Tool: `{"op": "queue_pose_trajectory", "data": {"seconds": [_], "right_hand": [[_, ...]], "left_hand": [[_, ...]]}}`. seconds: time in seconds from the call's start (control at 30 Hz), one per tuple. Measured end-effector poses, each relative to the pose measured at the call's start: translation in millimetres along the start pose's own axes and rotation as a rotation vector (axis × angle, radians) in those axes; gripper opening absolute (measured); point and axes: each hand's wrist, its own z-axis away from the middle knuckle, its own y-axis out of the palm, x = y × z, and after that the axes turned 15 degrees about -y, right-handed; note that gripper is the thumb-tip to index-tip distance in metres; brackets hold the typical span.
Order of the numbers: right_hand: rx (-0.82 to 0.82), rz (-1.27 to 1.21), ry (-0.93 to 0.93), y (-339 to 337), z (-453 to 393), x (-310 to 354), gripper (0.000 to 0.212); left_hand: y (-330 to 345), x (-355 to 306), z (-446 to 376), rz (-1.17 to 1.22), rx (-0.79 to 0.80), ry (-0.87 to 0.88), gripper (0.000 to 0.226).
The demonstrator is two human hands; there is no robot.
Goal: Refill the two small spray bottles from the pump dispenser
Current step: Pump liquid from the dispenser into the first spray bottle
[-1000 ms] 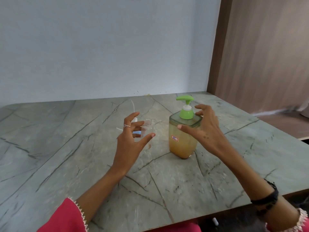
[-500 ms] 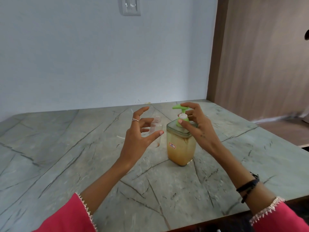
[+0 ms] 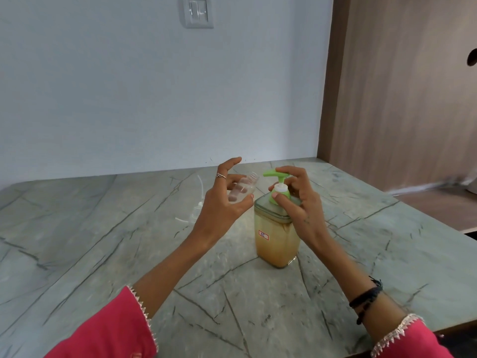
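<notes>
Bottle (image 3: pixel 244 188) pinched tilted in left hand (image 3: pixel 222 205), mouth toward green nozzle to catch liquid, right hand (image 3: pixel 300 200) gripping pump dispenser (image 3: pixel 276 239) collar, steadying it on bench (image 3: pixel 103 228).

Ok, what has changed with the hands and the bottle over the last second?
The left hand lifted the small clear bottle and tilted its open neck toward the green pump. The right hand moved from the dispenser's shoulder up onto the pump head. The dispenser stayed put on the table.
</notes>
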Motion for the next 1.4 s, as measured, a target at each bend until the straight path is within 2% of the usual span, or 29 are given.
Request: {"op": "queue_pose_trajectory", "data": {"seconds": [0.23,0.53,0.83,1.03,1.23,1.4], "right_hand": [[-0.059,-0.011,-0.053,4,-1,-6,0.036],[-0.110,-0.028,-0.075,8,1,-7,0.033],[-0.105,-0.001,-0.094,8,2,-7,0.036],[-0.121,-0.019,-0.083,9,0,-5,0.036],[-0.182,-0.064,-0.042,11,-8,-1,0.018],[-0.249,-0.202,0.014,12,-17,5,0.022]], "left_hand": [[7,2,-13,-0.149,0.022,0.069,0.074],[13,-1,-23,-0.253,0.007,0.198,0.056],[8,7,-25,-0.253,-0.020,0.263,0.037],[7,14,-29,-0.230,-0.059,0.289,0.042],[4,21,-34,-0.218,-0.056,0.301,0.039],[2,23,-35,-0.222,-0.026,0.321,0.037]]}}
